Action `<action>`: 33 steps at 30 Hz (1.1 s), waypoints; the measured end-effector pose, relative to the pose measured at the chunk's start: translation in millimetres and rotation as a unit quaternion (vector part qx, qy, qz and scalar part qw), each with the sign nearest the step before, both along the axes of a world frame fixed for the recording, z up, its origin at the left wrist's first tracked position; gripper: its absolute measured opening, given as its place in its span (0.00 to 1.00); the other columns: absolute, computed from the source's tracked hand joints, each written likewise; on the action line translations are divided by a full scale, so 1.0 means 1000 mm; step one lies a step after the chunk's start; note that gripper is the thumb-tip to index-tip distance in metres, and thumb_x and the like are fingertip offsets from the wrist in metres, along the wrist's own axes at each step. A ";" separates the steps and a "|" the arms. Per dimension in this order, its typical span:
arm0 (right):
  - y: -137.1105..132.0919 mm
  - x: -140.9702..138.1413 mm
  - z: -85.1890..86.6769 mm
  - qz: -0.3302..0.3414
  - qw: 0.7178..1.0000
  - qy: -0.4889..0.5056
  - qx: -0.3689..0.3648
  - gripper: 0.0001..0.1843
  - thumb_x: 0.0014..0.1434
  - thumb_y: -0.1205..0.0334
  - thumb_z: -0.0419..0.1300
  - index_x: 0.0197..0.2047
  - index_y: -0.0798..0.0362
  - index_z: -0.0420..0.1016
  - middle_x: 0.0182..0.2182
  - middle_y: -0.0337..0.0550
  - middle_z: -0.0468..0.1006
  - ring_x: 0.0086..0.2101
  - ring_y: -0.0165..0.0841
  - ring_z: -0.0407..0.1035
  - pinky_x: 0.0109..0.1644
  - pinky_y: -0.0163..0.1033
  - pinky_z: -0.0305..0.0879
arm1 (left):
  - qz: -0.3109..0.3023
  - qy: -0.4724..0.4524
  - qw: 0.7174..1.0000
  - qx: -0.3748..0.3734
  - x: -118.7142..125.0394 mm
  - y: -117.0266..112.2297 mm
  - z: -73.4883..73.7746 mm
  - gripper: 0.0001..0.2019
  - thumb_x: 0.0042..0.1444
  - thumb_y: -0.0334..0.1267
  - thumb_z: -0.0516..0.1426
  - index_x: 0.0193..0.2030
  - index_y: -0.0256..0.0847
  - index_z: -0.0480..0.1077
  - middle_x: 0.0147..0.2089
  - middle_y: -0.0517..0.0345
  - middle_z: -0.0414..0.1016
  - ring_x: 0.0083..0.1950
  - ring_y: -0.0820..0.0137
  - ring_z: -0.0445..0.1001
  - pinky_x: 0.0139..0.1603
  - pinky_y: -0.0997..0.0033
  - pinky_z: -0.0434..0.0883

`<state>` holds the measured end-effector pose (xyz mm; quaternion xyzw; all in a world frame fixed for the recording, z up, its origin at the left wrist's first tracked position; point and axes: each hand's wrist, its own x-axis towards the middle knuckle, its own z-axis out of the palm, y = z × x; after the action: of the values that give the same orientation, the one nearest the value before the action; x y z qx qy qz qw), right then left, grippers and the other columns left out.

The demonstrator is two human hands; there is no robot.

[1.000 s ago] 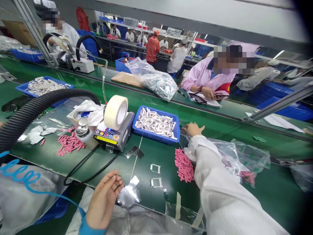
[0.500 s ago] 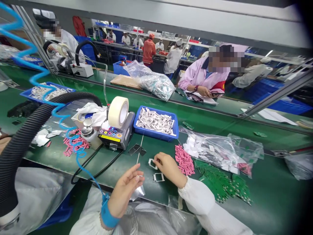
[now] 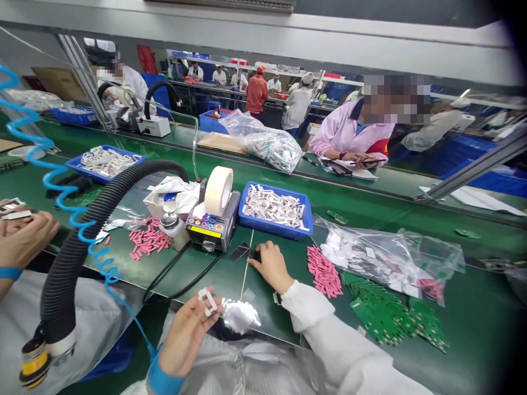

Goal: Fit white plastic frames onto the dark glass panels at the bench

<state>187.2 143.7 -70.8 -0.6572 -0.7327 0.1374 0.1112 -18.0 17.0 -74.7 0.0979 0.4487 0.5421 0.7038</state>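
My left hand [image 3: 185,329], a blue band around its wrist, pinches a small white plastic frame [image 3: 208,303] above the table's front edge. Beside it lies a shiny silver sheet [image 3: 239,316]. My right hand [image 3: 272,266] rests lower on the table with curled fingers, thumb and forefinger at a small dark thin piece that they partly hide. Another dark thin square [image 3: 240,251] lies just left of those fingertips. A second white frame [image 3: 276,298] shows partly beside my right sleeve. Behind my right hand stands a blue tray [image 3: 275,230] of white plastic frames.
A tape dispenser [image 3: 209,227] with a cream tape roll [image 3: 219,191] stands left of the tray. Pink strips [image 3: 323,271], green circuit boards [image 3: 391,318] and a clear bag [image 3: 366,255] lie right. A black hose [image 3: 78,247] and blue coiled cord [image 3: 61,189] cross the left; a co-worker's hand [image 3: 27,241] is there.
My left hand has taken hold of a white frame and moved lower left. My right hand has left the frames and reached to the dark squares. The camera view has shifted slightly.
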 end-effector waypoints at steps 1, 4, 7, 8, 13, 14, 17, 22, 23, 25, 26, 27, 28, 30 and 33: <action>0.002 0.001 0.001 0.005 1.000 -0.005 -0.007 0.13 0.50 0.61 0.64 0.37 0.59 0.71 0.40 0.57 0.70 0.42 0.46 0.66 0.43 0.47 0.62 | 0.018 -0.005 1.000 -0.017 -0.011 -0.005 -0.006 0.12 0.46 0.35 0.63 0.39 0.35 0.76 0.37 0.46 0.80 0.37 0.66 0.78 0.39 0.70 0.74; -0.006 0.000 0.017 0.054 0.998 0.012 -0.028 0.09 0.49 0.66 0.62 0.35 0.59 0.71 0.34 0.51 0.72 0.35 0.39 0.68 0.38 0.42 0.63 | 0.124 -0.033 0.989 -0.069 -0.055 -0.022 -0.027 0.09 0.53 0.27 0.57 0.40 0.36 0.75 0.37 0.49 0.80 0.34 0.70 0.78 0.34 0.75 0.76; -0.020 -0.022 0.043 0.167 0.983 0.066 -0.050 0.14 0.49 0.65 0.63 0.41 0.56 0.71 0.33 0.43 0.74 0.31 0.32 0.68 0.36 0.36 0.64 | 0.249 -0.090 0.961 -0.081 -0.107 -0.041 -0.041 0.18 0.57 0.24 0.49 0.50 0.43 0.70 0.35 0.55 0.81 0.34 0.72 0.79 0.33 0.78 0.76; -0.024 -0.037 0.050 0.220 0.969 0.100 -0.061 0.16 0.49 0.65 0.64 0.43 0.55 0.71 0.34 0.42 0.74 0.31 0.30 0.68 0.37 0.34 0.64 | 0.283 -0.098 0.951 -0.079 -0.124 -0.047 -0.042 0.20 0.58 0.23 0.47 0.53 0.44 0.69 0.34 0.56 0.81 0.34 0.72 0.79 0.34 0.78 0.76; -0.053 -0.160 0.043 0.443 0.848 0.249 -0.150 0.16 0.45 0.62 0.68 0.39 0.55 0.76 0.30 0.39 0.73 0.29 0.28 0.68 0.34 0.31 0.64 | 0.352 -0.034 0.933 -0.066 -0.171 -0.072 -0.035 0.23 0.58 0.20 0.43 0.54 0.41 0.67 0.33 0.55 0.82 0.35 0.70 0.79 0.35 0.75 0.77; -0.061 -0.188 0.034 0.460 0.834 0.254 -0.167 0.16 0.44 0.60 0.68 0.38 0.55 0.77 0.29 0.37 0.74 0.29 0.27 0.68 0.33 0.30 0.64 | 0.352 -0.025 0.933 -0.066 -0.173 -0.075 -0.034 0.22 0.58 0.20 0.44 0.53 0.40 0.68 0.33 0.54 0.82 0.35 0.69 0.79 0.36 0.73 0.77; -0.086 -0.256 0.004 0.468 0.818 0.262 -0.209 0.14 0.47 0.58 0.67 0.37 0.57 0.77 0.25 0.35 0.74 0.26 0.26 0.69 0.29 0.28 0.63 | 0.340 -0.011 0.938 -0.063 -0.175 -0.084 -0.032 0.19 0.54 0.20 0.50 0.49 0.37 0.71 0.32 0.53 0.81 0.34 0.67 0.79 0.35 0.71 0.77; -0.109 -0.294 -0.015 0.435 0.836 0.257 -0.213 0.11 0.53 0.61 0.63 0.38 0.59 0.77 0.26 0.38 0.76 0.25 0.26 0.67 0.27 0.29 0.61 | 0.330 0.005 0.943 -0.036 -0.175 -0.089 -0.033 0.15 0.54 0.20 0.52 0.43 0.38 0.72 0.33 0.58 0.81 0.35 0.72 0.79 0.39 0.75 0.75; -0.108 -0.290 -0.012 0.430 0.841 0.253 -0.209 0.11 0.53 0.61 0.62 0.38 0.60 0.76 0.26 0.38 0.75 0.25 0.26 0.67 0.27 0.29 0.60 | 0.324 0.003 0.946 -0.035 -0.173 -0.088 -0.034 0.14 0.54 0.20 0.51 0.41 0.38 0.73 0.32 0.58 0.81 0.35 0.73 0.78 0.40 0.75 0.75; -0.102 -0.272 -0.001 0.430 0.848 0.240 -0.198 0.10 0.52 0.61 0.63 0.36 0.60 0.77 0.25 0.39 0.75 0.24 0.27 0.66 0.27 0.31 0.60 | 0.295 -0.010 0.954 -0.041 -0.165 -0.086 -0.034 0.12 0.54 0.20 0.51 0.36 0.36 0.73 0.30 0.56 0.80 0.35 0.71 0.79 0.42 0.71 0.75; -0.098 -0.258 0.007 0.432 0.850 0.233 -0.189 0.10 0.50 0.62 0.64 0.35 0.59 0.77 0.26 0.39 0.75 0.25 0.28 0.66 0.28 0.32 0.60 | 0.273 -0.021 0.961 -0.045 -0.159 -0.085 -0.034 0.11 0.54 0.20 0.51 0.34 0.34 0.73 0.30 0.54 0.80 0.35 0.69 0.79 0.43 0.68 0.75; -0.094 -0.242 0.017 0.436 0.852 0.227 -0.178 0.10 0.49 0.62 0.65 0.35 0.58 0.77 0.27 0.40 0.75 0.27 0.29 0.66 0.30 0.33 0.61 | 0.249 -0.033 0.967 -0.049 -0.150 -0.083 -0.032 0.10 0.54 0.21 0.52 0.32 0.33 0.73 0.30 0.51 0.80 0.35 0.67 0.79 0.45 0.63 0.74; -0.091 -0.224 0.028 0.440 0.854 0.222 -0.166 0.11 0.47 0.63 0.66 0.36 0.57 0.77 0.29 0.40 0.75 0.29 0.31 0.66 0.34 0.34 0.61 | 0.219 -0.050 0.973 -0.046 -0.140 -0.082 -0.030 0.08 0.53 0.22 0.53 0.32 0.32 0.74 0.32 0.49 0.80 0.36 0.65 0.78 0.47 0.58 0.73; -0.088 -0.186 0.051 0.447 0.860 0.210 -0.128 0.15 0.47 0.64 0.66 0.40 0.54 0.76 0.33 0.42 0.75 0.35 0.34 0.66 0.41 0.38 0.61 | 0.143 -0.099 0.985 -0.012 -0.118 -0.080 -0.020 0.05 0.51 0.28 0.58 0.35 0.31 0.74 0.36 0.45 0.79 0.40 0.59 0.77 0.52 0.49 0.69; -0.094 -0.134 0.078 0.449 0.871 0.197 -0.033 0.18 0.50 0.63 0.65 0.46 0.53 0.73 0.38 0.44 0.75 0.40 0.35 0.64 0.47 0.42 0.58 | 0.004 -0.186 0.977 0.101 -0.083 -0.073 0.005 0.12 0.46 0.38 0.63 0.37 0.34 0.75 0.41 0.47 0.78 0.48 0.54 0.74 0.56 0.45 0.64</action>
<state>53.1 50.1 7.2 -0.2204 -0.9068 0.3232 0.1573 -100.9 -55.9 -69.7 0.0642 0.2528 0.5960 0.7595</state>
